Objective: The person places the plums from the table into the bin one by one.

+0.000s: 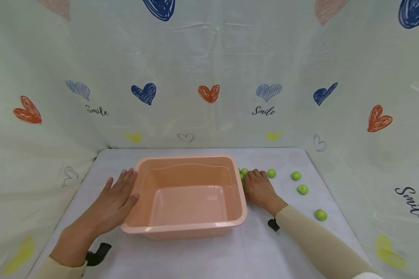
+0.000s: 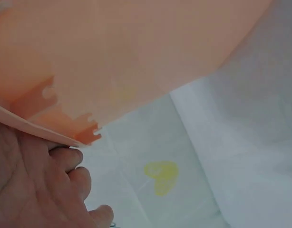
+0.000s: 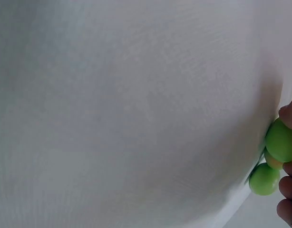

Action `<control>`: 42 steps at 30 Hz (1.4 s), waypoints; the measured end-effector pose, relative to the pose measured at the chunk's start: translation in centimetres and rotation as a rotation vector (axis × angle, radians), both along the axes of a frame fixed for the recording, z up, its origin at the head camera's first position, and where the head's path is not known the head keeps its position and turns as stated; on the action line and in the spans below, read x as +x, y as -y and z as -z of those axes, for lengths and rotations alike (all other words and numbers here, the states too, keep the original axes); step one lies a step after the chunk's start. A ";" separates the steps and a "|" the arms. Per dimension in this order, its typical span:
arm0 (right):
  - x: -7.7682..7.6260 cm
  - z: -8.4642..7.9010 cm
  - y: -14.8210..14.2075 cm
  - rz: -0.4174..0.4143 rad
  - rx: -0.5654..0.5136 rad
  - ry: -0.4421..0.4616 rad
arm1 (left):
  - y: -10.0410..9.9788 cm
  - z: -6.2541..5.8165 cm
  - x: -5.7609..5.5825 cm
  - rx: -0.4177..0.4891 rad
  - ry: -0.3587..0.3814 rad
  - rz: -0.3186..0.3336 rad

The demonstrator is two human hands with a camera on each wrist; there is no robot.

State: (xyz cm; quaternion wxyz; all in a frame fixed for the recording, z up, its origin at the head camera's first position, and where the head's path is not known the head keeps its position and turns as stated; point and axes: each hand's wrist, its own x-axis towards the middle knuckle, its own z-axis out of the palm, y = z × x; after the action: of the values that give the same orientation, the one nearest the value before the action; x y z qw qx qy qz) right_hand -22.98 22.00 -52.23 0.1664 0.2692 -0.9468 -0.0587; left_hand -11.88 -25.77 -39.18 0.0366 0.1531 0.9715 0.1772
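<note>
From my station I record one pink basin [image 1: 185, 229] on the white tabletop [image 1: 265, 252], standing slightly left of its middle, well apart from the right edge. I can see its inner floor bare.

Left hand [image 1: 115, 201]: placed between the basin and the tabletop's left edge, touching the basin's left rim. I note its fingers extended and slightly spread, thumb apart.

Right hand [image 1: 262, 190]: on the tabletop just beside the basin's right wall. Its fingers are curled and pinching a green fruit [image 3: 282, 140] against the thumb. I observe a fruit cluster [image 1: 244, 171] partly hidden between this hand and the basin; I cannot tell its full count.

Four loose fruits [image 1: 302, 189] lie separately to the right: one near the far edge just beyond the right hand, two toward the far right corner, one nearest me along the right edge.

A heart-printed curtain [image 1: 230, 120] stands behind the far edge.
</note>
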 end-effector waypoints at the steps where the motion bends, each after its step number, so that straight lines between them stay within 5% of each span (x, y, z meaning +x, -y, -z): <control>1: 0.0 0.1 0.0 0.001 0.003 -0.002 | 0.0 0.0 0.0 -0.008 -0.007 0.003; 14: -0.2 -1.6 -0.5 0.035 -0.074 0.003 | -0.8 -0.8 0.3 -0.168 -0.073 0.003; 22: -0.5 -6.2 -1.4 -0.004 -0.171 -0.074 | -0.9 -0.7 0.6 -0.111 -0.050 0.000; 28: -0.8 -11.3 -1.3 -0.073 -0.213 -0.072 | -0.9 -0.4 0.6 -0.093 -0.052 0.004; 35: -0.5 -17.0 2.0 -0.274 -0.191 -0.001 | -1.1 -0.4 0.7 -0.095 -0.056 -0.001; 42: 0.6 -19.2 8.2 -0.549 -0.092 0.087 | -1.2 -0.8 0.4 -0.110 -0.049 -0.009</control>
State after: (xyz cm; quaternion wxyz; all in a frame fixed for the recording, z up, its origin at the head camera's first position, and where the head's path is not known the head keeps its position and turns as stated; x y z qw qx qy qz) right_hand -22.40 13.85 -33.04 0.1472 0.5100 -0.8464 0.0430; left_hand -11.49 -24.57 -38.41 0.0203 0.1507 0.9811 0.1197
